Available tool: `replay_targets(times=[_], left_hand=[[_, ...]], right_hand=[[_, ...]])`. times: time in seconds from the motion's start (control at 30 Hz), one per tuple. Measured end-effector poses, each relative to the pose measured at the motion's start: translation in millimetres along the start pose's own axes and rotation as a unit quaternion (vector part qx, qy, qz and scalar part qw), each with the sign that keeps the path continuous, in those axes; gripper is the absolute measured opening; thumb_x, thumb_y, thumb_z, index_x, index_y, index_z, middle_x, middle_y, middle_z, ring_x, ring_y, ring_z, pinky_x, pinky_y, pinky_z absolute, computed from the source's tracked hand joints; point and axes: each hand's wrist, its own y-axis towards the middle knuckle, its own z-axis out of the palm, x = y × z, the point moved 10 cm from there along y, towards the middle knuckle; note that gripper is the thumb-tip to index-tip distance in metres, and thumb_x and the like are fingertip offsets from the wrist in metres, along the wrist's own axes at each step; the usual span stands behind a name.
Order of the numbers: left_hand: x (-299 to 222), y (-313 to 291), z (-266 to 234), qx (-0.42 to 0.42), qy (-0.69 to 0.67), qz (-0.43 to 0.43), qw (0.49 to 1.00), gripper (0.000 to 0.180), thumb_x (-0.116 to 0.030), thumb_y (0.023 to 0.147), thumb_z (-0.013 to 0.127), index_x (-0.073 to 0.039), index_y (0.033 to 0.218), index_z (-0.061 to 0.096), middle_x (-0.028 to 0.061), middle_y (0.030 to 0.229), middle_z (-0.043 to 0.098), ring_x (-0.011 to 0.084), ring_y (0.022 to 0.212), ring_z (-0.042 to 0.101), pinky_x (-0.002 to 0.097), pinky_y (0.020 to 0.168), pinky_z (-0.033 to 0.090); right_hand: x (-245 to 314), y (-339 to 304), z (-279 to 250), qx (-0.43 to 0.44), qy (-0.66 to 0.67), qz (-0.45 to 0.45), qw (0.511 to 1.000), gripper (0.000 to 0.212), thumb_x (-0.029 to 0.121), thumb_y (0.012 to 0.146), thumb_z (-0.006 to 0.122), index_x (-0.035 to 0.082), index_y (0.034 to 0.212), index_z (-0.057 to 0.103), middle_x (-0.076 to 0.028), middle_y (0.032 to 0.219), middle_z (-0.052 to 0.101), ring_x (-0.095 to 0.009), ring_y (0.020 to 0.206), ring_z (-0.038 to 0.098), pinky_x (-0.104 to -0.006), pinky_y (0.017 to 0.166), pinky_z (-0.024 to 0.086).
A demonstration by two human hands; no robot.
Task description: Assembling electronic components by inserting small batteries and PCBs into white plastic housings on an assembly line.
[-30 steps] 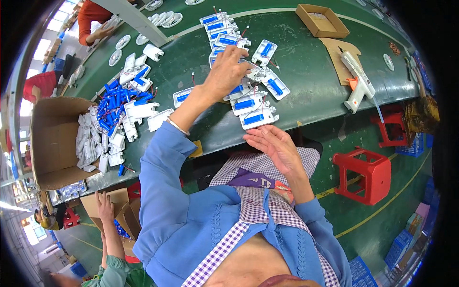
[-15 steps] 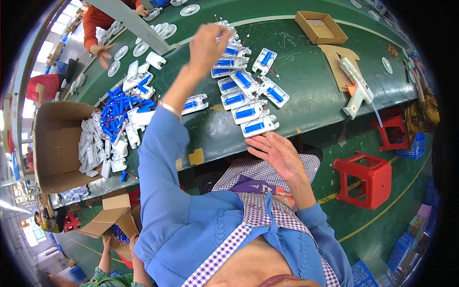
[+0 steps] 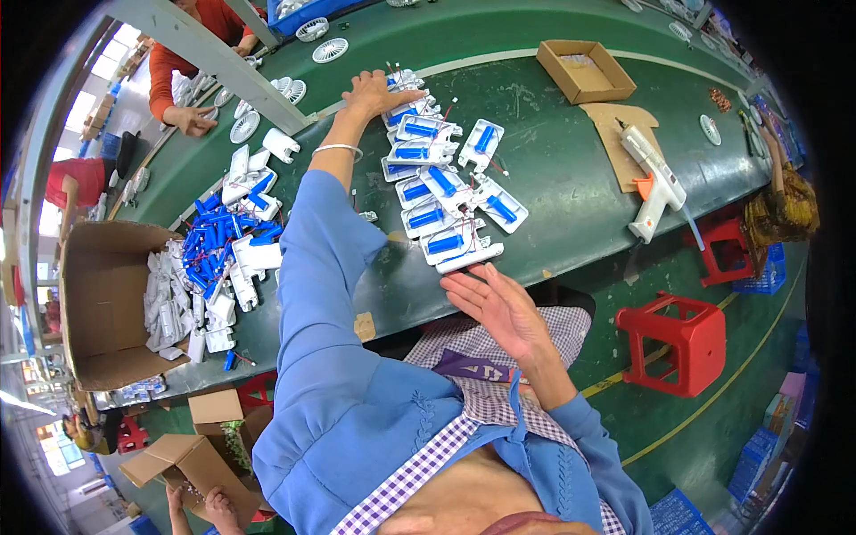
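The near edge of the green table [image 3: 584,214] is running beneath the right hand [image 3: 499,308], whose fingers are reaching over it to the near end of a group of white housings [image 3: 435,153]. This group is standing as a crowded column between the hands. The left hand [image 3: 370,94] is lying at the far end, fingers spread wide, thumb stretching right over the housings; whether it is pressing on one, I cannot tell. The right hand is staying unclosed and holding nothing, fingers nearly together. A broad stretch of tabletop is showing between the column and the glue gun [image 3: 655,178] on the right; on the left, the sleeve is taking up the space.

At least nine blue cylinders [image 3: 425,217] are sitting in the overlapping housings. One glue gun is lying partly on one flat cardboard sheet [image 3: 608,147]. Two red stools [image 3: 700,348] are standing beyond the near edge, right.

One shallow box [image 3: 611,87] is sitting far right, holding something pale. One large carton [image 3: 102,303] is opening rightward at the left, white parts [image 3: 168,303] lying at its mouth beside an uncountable blue heap [image 3: 214,236]. Near left, a co-worker's two hands [image 3: 220,508] are touching another carton [image 3: 159,465].
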Motion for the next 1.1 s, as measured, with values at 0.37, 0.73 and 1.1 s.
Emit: replay_targets(times=[0.37, 0.73, 1.1], left_hand=[[1, -18, -13, -0.014, -0.037, 0.075, 0.996, 0.069, -0.052, 0.067, 0.072, 0.002, 0.108, 0.06, 0.023, 0.11, 0.06, 0.035, 0.104, 0.058, 0.043, 0.088, 0.046], [-2, -42, -26, -0.021, -0.027, 0.131, 0.991, 0.077, -0.051, 0.063, 0.073, -0.003, 0.12, 0.055, 0.0227, 0.112, 0.06, 0.0371, 0.101, 0.059, 0.0415, 0.089, 0.046], [-6, -39, -14, 0.091, -0.1, 0.062, 0.989, 0.101, -0.07, 0.052, 0.072, 0.007, 0.114, 0.053, 0.0244, 0.114, 0.056, 0.032, 0.106, 0.056, 0.0368, 0.088, 0.044]], right_hand=[[1, 7, -2, -0.017, -0.007, 0.009, 1.0, 0.038, 0.025, 0.092, 0.057, -0.003, 0.115, 0.049, -0.026, 0.117, 0.053, -0.033, 0.111, 0.054, -0.0413, 0.095, 0.045], [1, 10, 5, -0.01, -0.063, 0.004, 0.998, 0.041, 0.026, 0.092, 0.056, -0.005, 0.117, 0.048, -0.026, 0.114, 0.054, -0.033, 0.108, 0.057, -0.0406, 0.093, 0.047], [1, 18, 12, 0.002, -0.091, 0.006, 0.996, 0.041, 0.025, 0.093, 0.054, -0.008, 0.114, 0.047, -0.029, 0.116, 0.053, -0.036, 0.109, 0.055, -0.0427, 0.095, 0.046]])
